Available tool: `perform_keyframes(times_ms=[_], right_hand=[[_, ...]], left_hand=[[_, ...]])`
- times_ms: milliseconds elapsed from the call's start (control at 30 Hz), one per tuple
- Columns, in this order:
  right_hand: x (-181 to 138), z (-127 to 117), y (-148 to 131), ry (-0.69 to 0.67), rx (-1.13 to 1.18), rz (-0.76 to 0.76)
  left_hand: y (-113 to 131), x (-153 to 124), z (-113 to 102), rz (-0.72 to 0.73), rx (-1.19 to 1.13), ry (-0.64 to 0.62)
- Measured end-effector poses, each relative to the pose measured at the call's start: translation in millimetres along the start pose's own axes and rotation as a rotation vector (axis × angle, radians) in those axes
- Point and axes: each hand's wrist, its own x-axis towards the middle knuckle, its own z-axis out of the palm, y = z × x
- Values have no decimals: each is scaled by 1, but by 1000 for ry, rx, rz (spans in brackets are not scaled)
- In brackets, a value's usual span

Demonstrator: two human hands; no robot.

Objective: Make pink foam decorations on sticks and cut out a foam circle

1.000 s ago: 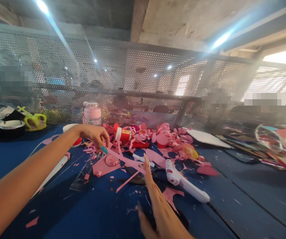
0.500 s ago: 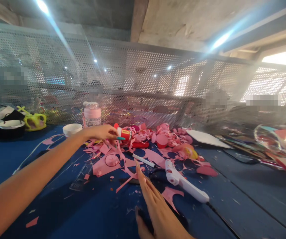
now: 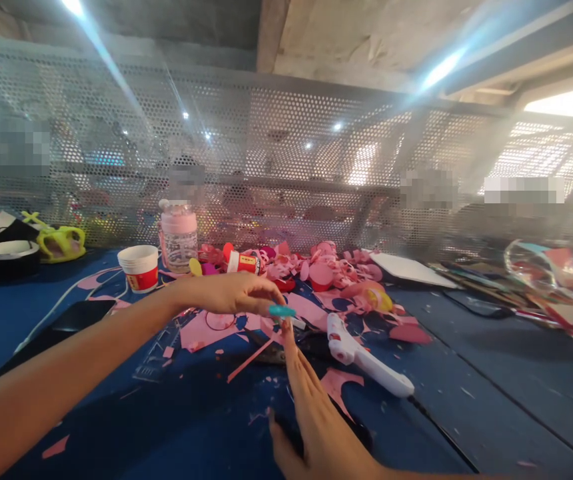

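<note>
My left hand point(image 3: 236, 293) reaches in from the left over the blue table point(image 3: 176, 427). Its fingers are pinched together, teal nail showing, right at the tip of my right hand; what they pinch is too small to make out. My right hand point(image 3: 311, 413) stands edge-on near the bottom centre, fingers stretched out straight and holding nothing. Under both hands lie pink paper offcuts point(image 3: 206, 330) and a loose pink strip point(image 3: 247, 361). A white glue gun point(image 3: 364, 358) lies just right of my right hand.
A heap of pink paper scraps point(image 3: 321, 270), a red-and-white glue bottle point(image 3: 243, 262), a pink-lidded jar point(image 3: 179, 230) and a paper cup point(image 3: 139, 267) stand by the perforated metal screen point(image 3: 286, 153). A black phone point(image 3: 66, 320) and yellow sandals point(image 3: 60, 243) lie left; clear plastic point(image 3: 556, 280) right.
My left hand has swung right and toward me from the scraps, ending at my right fingertip. The long pink strip it held is no longer visible. The view has shifted slightly.
</note>
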Motion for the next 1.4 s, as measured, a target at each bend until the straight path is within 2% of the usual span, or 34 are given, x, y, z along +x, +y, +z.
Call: perform_keyframes(times_ms=[133,267,467,633,733,833,933,1067,1167,1267,1400], right_hand=[[1,-1,1,7,25,25],[3,-6,-2,-27,68,47],[5,-7,-3,-58,79,55],[5,-9,-4,-45,72,51],[5,-11,-5,-35,71,43],[5,-11,-6,-37,64,48],[4,-9,-5,-43,51,40],[4,-7,-3,-60,47,28],[4,-7,-3,-67,45,8],[4,-7,-3,-69,30,-14],[3,-5,-1,-67,-2,-39]], left_hand=[[-2,1,8,-92,83,5],[-5,1,5,-134,-33,-77],[-4,-1,1,-94,-159,-217],[-8,-2,0,-97,-132,-233],[-9,-4,-7,-103,-65,-114],[-10,-5,-17,-91,-67,167],[-9,-6,-24,-79,-288,451],[-7,-8,-32,-65,-591,750],[-10,-10,-37,-100,-611,832],[-19,-10,-39,-136,-592,859],[-34,-4,-36,-99,-574,858]])
